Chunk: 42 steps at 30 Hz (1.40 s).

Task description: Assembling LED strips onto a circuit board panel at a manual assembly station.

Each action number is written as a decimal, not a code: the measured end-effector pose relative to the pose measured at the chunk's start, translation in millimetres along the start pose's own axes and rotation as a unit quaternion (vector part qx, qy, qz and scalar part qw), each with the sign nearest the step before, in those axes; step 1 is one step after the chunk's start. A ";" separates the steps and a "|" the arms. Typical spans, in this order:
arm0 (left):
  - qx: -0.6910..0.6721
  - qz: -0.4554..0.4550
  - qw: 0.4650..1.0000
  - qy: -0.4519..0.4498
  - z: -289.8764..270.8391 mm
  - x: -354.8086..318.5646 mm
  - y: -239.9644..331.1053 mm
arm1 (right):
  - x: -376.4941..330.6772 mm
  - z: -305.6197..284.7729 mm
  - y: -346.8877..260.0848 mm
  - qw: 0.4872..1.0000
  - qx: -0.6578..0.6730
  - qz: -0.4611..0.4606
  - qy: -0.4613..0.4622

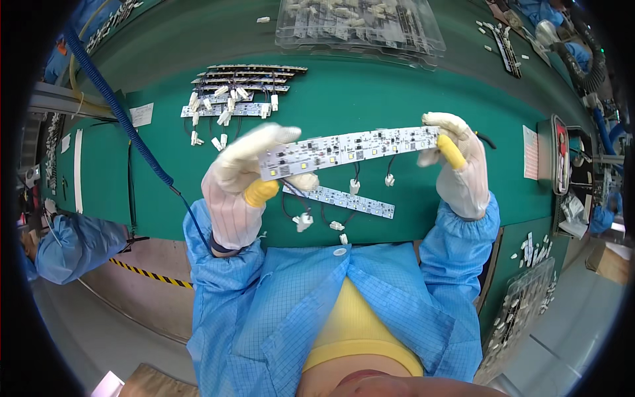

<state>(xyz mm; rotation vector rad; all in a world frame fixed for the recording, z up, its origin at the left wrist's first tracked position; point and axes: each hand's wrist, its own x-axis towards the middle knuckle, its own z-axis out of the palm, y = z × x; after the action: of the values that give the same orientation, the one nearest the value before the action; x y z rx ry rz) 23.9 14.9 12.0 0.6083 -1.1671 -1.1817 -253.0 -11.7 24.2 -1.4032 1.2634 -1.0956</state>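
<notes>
Two gloved hands raised over a green bench mat [370, 99], sharing one long white circuit strip [350, 147] held level above it. Left hand [241, 185] pinched shut on the strip's left end, yellow-tipped thumb beneath and fingers over the top; right hand [460, 165] clamped on the right end in like fashion. Short wires with white plugs dangling from the strip's underside.

Directly below, lying flat on the mat, a second strip [347, 200] with loose white connectors [303, 221] just beside it. Farther back on the left, a fanned stack of similar strips [241, 89]; beyond the middle, clear plastic trays [360, 23], contents too blurred to name. Blue coiled hose [116, 109] slanting down across the left side. Striped hazard tape [152, 274] along the floor edge at lower left.

Left end of the second strip hidden behind the left hand. Right margin crowded with small parts and another tray [522, 311], hard to resolve through lens bend. Another person's blue sleeve [76, 245] cut off at far left.

Bare mat between the hands and the stacked strips, and again right of the right hand up to a checked card [530, 152].
</notes>
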 end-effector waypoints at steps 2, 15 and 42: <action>0.045 -0.012 0.999 0.010 -3.4 2.5 3.3 | 2.1 2.9 5.7 0.999 0.031 0.004 0.020; 0.368 -0.065 0.918 0.130 -18.1 12.7 -21.4 | -18.8 -9.4 -11.9 0.982 0.166 0.050 -0.078; 0.415 -0.077 0.905 0.056 -155.5 139.1 -39.2 | -42.5 29.6 17.0 0.822 -0.489 -0.102 -0.274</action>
<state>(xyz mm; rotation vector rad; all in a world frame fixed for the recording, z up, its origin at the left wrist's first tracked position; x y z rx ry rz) 144.6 -156.2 -22.6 1.4130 -1.5322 -0.7145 -230.2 31.9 0.8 -2.4338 1.2764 -0.0169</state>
